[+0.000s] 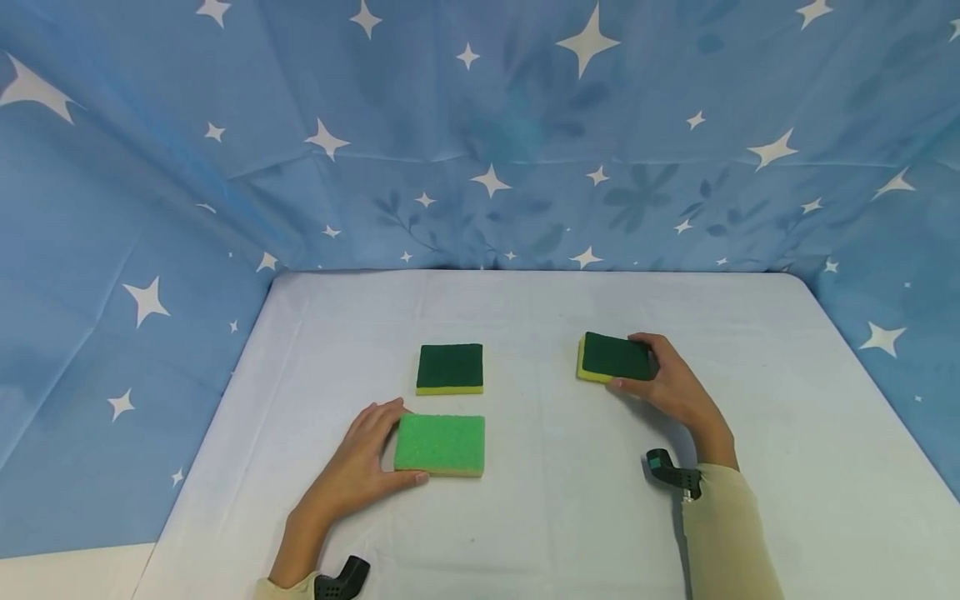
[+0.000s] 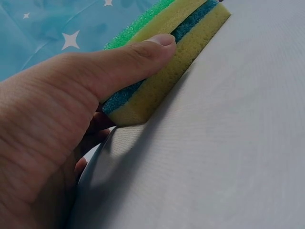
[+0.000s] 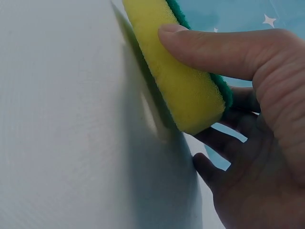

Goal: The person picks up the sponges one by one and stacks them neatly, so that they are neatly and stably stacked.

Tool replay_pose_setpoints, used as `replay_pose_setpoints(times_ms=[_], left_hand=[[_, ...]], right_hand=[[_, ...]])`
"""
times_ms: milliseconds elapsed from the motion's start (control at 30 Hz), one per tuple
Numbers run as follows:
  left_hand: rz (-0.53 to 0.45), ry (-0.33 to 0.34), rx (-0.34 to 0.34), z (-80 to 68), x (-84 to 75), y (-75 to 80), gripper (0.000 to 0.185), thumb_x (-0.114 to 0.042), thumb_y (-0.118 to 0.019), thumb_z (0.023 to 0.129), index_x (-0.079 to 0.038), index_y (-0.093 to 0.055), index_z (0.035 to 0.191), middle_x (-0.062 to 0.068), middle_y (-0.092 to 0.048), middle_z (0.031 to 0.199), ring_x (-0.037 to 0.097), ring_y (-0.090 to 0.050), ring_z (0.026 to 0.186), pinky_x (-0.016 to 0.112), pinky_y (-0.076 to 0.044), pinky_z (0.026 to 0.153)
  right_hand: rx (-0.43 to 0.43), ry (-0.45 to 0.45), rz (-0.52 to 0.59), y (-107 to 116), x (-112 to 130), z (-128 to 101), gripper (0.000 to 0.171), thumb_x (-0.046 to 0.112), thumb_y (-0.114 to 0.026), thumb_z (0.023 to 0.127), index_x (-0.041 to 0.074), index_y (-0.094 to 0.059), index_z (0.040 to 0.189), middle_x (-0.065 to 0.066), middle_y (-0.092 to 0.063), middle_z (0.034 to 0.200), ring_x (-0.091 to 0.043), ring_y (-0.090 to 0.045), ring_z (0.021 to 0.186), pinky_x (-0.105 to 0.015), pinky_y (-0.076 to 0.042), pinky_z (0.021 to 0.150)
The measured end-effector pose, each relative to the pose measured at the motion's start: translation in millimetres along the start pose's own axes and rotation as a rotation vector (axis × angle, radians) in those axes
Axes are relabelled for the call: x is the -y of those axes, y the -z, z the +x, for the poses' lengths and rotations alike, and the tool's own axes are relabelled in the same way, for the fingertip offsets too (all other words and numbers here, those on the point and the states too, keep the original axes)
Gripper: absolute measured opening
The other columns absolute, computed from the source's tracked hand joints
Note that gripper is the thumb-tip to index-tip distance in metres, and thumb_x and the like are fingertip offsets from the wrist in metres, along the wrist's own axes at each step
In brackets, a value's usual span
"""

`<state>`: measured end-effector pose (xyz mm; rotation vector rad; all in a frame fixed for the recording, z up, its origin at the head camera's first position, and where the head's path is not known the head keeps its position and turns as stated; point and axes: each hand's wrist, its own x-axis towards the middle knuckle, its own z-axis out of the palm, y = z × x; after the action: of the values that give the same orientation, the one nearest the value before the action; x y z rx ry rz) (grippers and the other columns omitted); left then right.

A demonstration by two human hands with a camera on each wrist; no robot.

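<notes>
My left hand [image 1: 358,471] grips a sponge with a bright green scouring face [image 1: 440,443] by its left end, the thumb along the near side. In the left wrist view this sponge sits on a second one, a yellow sponge [image 2: 183,59] with a blue scouring layer, which lies on the table; the thumb crosses the seam between them. On the right, my right hand [image 1: 678,390] pinches a dark green and yellow sponge [image 1: 617,357] between thumb and fingers, dark face up. A shadowed gap shows beneath its yellow side [image 3: 176,71] in the right wrist view.
Another dark green and yellow sponge [image 1: 451,367] lies just beyond the left hand's stack. All of this is on a white-covered table [image 1: 555,517]. A blue curtain with white stars [image 1: 480,125] hangs along the back and sides.
</notes>
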<state>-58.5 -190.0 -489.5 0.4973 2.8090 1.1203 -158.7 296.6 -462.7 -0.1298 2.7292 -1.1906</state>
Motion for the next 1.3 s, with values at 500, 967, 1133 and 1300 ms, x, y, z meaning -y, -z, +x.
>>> replay_pose_setpoints(times_ms=[500, 967, 1133, 1300], left_hand=[[0.0, -0.009, -0.005, -0.1, -0.4, 0.7, 0.09, -0.054, -0.091, 0.079, -0.008, -0.055, 0.148, 0.018, -0.047, 0.161, 0.042, -0.035, 0.153, 0.062, -0.025, 0.127], [-0.005, -0.019, -0.006, -0.4, -1.7, 0.7, 0.088, -0.054, -0.091, 0.079, -0.009, -0.056, 0.146, 0.018, -0.047, 0.161, 0.041, -0.036, 0.153, 0.06, -0.024, 0.127], [-0.003, -0.02, -0.003, -0.5, -1.2, 0.6, 0.089, -0.054, -0.091, 0.08, -0.008, -0.056, 0.147, 0.017, -0.047, 0.161, 0.041, -0.036, 0.153, 0.061, -0.024, 0.127], [-0.002, -0.019, -0.003, -0.6, -1.6, 0.9, 0.089, -0.053, -0.091, 0.079, -0.008, -0.056, 0.147, 0.018, -0.047, 0.162, 0.042, -0.035, 0.153, 0.061, -0.024, 0.127]], right_hand=[[-0.012, 0.002, 0.041, 5, 18, -4, 0.091, 0.034, -0.083, 0.094, -0.003, -0.03, 0.158, -0.03, -0.036, 0.16, -0.056, -0.036, 0.145, -0.074, -0.035, 0.115], [-0.026, 0.104, 0.077, 1, 42, -7, 0.084, 0.027, -0.087, 0.093, -0.002, -0.036, 0.154, -0.026, -0.046, 0.152, -0.048, -0.044, 0.142, -0.067, -0.042, 0.11], [-0.029, 0.115, 0.085, -2, 46, -6, 0.083, 0.025, -0.087, 0.092, -0.002, -0.037, 0.153, -0.026, -0.045, 0.153, -0.05, -0.043, 0.143, -0.067, -0.043, 0.108], [-0.034, 0.128, 0.088, -8, 51, -5, 0.082, 0.023, -0.087, 0.091, -0.001, -0.038, 0.152, -0.025, -0.045, 0.154, -0.052, -0.042, 0.144, -0.07, -0.042, 0.111]])
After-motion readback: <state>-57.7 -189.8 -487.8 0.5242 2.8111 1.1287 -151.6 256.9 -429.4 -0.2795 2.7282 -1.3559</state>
